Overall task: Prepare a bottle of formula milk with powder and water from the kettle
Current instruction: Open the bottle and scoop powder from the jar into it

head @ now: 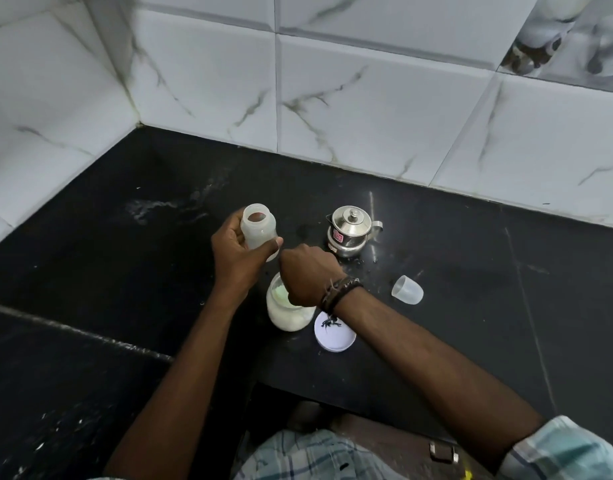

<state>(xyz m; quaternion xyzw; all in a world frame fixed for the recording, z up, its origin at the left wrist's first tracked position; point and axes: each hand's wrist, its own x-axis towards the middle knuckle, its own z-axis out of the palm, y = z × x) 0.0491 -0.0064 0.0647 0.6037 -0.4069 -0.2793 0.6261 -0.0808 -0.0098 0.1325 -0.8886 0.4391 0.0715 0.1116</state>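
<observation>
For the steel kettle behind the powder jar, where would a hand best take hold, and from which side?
Probably by the kettle's loop handle, coming from the right: it juts right, away from the spout, with bare counter beside it. The kettle stands upright, lid on, and the right hand is nearest.

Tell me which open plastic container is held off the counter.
The translucent baby bottle, gripped by the left hand. The powder jar stands on the black counter under the right hand.
</observation>
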